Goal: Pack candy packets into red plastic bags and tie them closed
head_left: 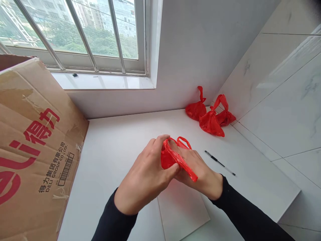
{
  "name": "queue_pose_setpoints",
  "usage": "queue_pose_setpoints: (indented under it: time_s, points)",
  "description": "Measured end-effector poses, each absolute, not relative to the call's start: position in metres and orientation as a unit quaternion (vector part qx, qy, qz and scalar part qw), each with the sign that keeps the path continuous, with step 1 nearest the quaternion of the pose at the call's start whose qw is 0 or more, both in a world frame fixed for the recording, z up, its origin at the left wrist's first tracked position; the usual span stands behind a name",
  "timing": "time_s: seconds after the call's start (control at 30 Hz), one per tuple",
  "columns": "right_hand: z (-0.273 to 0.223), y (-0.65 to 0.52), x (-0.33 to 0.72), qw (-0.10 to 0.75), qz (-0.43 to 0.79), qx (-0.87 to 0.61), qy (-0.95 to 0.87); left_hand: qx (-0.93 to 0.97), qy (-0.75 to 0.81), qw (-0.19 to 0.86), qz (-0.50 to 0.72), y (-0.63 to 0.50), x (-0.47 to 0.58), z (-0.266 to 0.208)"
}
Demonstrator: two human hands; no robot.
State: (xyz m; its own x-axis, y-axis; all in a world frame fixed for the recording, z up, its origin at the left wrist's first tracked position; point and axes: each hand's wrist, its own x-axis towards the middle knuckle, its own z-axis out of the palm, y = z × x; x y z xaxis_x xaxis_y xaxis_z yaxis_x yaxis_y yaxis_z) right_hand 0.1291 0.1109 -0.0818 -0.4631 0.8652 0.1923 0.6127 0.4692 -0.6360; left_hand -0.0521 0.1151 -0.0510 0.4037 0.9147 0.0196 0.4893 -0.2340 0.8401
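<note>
Between my hands, over the middle of the white tabletop [120, 144], is a red plastic bag [167, 160]. My left hand [144, 174] grips it from the left, its thumb pressed against the near side and its fingers curled over the top. From the right, my right hand [198, 169] holds the same bag, with its fingertips hidden behind the plastic. One loop of the bag stands up above the right hand, and a twisted strip hangs across that hand's back. A flat white sheet or board [184, 211] lies beneath my hands.
A black pen [220, 163] lies right of my hands. Several knotted red bags [212, 122] sit in the far right corner by the tiled wall [283, 100]. On the left stands a large cardboard box [37, 150], below a barred window [82, 36].
</note>
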Motion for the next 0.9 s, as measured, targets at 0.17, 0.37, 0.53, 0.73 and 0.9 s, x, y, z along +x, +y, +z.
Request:
queue_pose_setpoints:
  time_s: [0.17, 0.37, 0.53, 0.73, 0.9]
  points:
    - [-0.092, 0.118, 0.127, 0.195, 0.198, -0.490, -0.826, 0.713, 0.467, 0.436, 0.289, 0.123, -0.059, -0.052]
    - [-0.090, 0.119, 0.127, 0.071, 0.115, -0.533, -0.835, 0.723, 0.503, 0.354, 0.315, 0.129, -0.090, -0.051]
    - [-0.086, 0.116, 0.126, 0.050, 0.091, -0.526, -0.844, 0.715, 0.442, 0.470, 0.269, 0.123, -0.104, -0.031]
    - [-0.094, 0.115, 0.122, 0.056, 0.106, -0.487, -0.865, 0.633, 0.427, 0.550, 0.338, 0.125, -0.100, -0.023]
    - [-0.090, 0.118, 0.121, 0.025, 0.125, -0.491, -0.862, 0.569, 0.490, 0.566, 0.339, 0.123, -0.087, -0.026]
